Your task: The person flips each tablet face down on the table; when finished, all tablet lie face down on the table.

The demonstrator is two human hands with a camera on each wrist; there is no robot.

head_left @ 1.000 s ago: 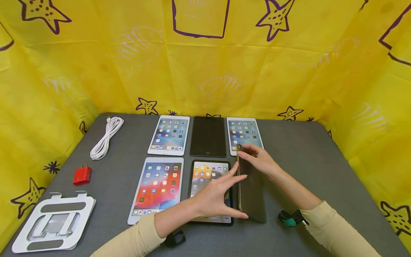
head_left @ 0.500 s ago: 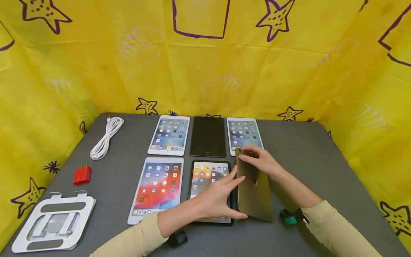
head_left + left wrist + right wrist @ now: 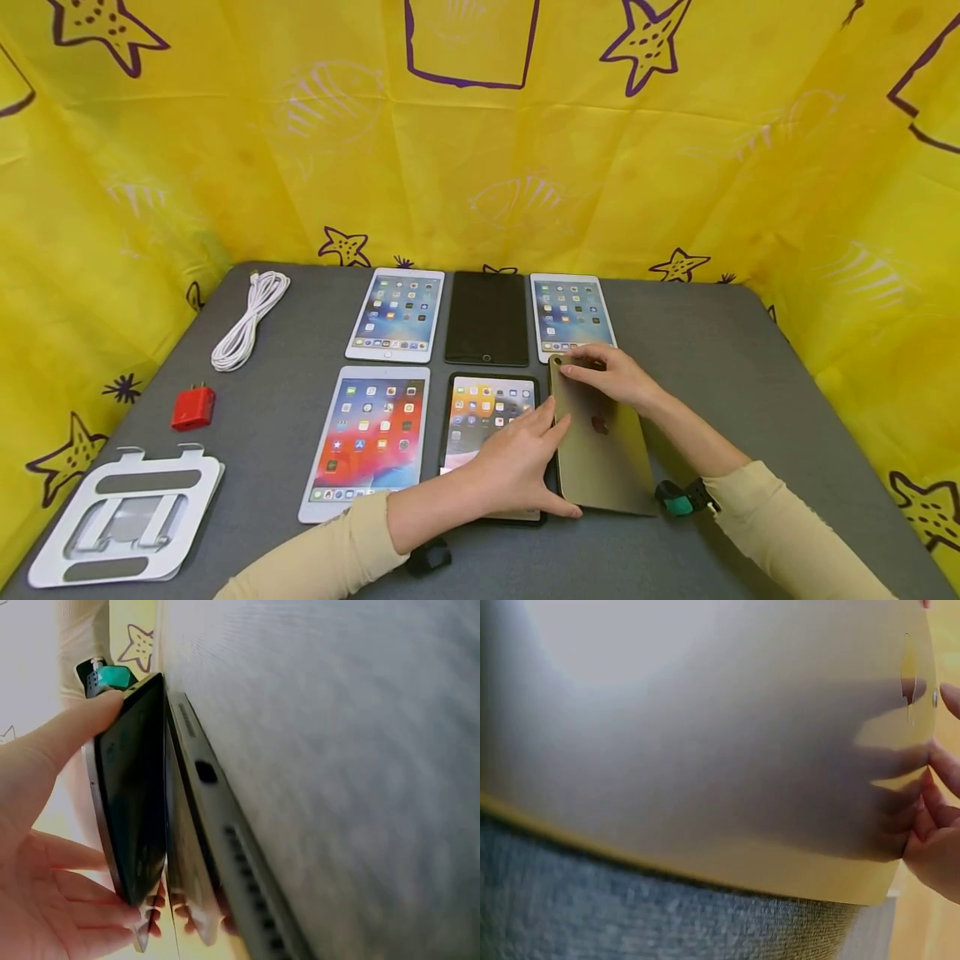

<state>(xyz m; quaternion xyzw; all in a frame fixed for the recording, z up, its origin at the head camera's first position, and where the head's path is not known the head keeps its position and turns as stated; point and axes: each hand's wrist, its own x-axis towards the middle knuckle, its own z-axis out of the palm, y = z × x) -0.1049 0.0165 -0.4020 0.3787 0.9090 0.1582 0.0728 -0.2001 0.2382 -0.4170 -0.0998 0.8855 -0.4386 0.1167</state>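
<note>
A gold-backed tablet (image 3: pixel 600 450) tilts over the cloth, its back and dark logo facing up. My right hand (image 3: pixel 611 375) pinches its top edge, thumb on the back near the camera lens. Along its left long edge lie the spread fingers and thumb of my left hand (image 3: pixel 521 458). In the left wrist view its dark screen (image 3: pixel 131 802) faces the neighbouring tablet (image 3: pixel 206 772), and my left thumb touches near a corner. Only the gold back (image 3: pixel 742 787) and my left fingers (image 3: pixel 941 769) at its edge show in the right wrist view.
White tablets stand lit at back left (image 3: pixel 395 317), back right (image 3: pixel 573 312) and front left (image 3: pixel 367 442). Between them are a black tablet (image 3: pixel 487 317) and a dark-framed lit tablet (image 3: pixel 483 392). Further left: white cable (image 3: pixel 251 321), red charger (image 3: pixel 192 408), white folding stand (image 3: pixel 127 517).
The gold-backed tablet has swung from nearly upright on its left edge down to the right, showing more of its back. Both hands have stayed at its edges, with the right hand slightly lower.
</note>
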